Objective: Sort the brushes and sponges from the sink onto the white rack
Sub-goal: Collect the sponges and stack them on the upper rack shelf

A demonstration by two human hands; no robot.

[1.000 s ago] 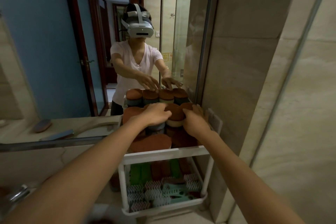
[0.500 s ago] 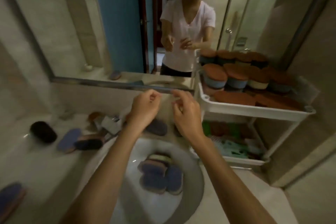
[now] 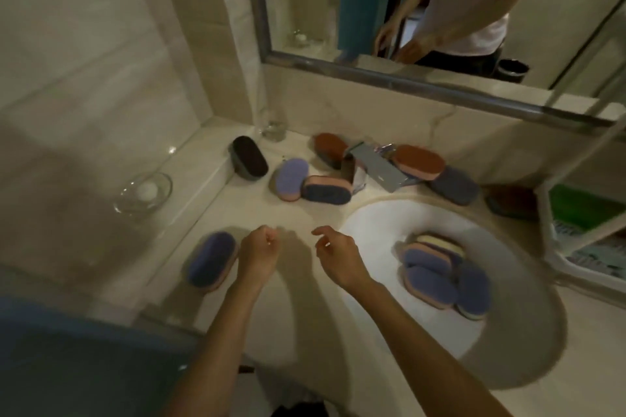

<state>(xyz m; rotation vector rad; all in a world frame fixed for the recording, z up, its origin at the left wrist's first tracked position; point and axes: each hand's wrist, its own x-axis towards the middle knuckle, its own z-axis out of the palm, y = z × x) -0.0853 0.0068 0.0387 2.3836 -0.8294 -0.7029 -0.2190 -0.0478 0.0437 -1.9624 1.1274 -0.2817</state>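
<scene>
Our left grip (image 3: pixel 259 256) is curled closed on nothing, and our right grip (image 3: pixel 337 259) hangs slack and empty, both above the table (image 3: pixel 264 210). The sponges (image 3: pixel 437 276) lie piled in the sink (image 3: pixel 372 223), to the right of the right grip. A lone sponge (image 3: pixel 211 261) sits just beside the left. We judge them light, soft and squashy, perhaps wet and slick. We would pinch one across its narrow middle, thumb against fingers, gently, then carry it to the rack (image 3: pixel 546 220) at far right.
</scene>
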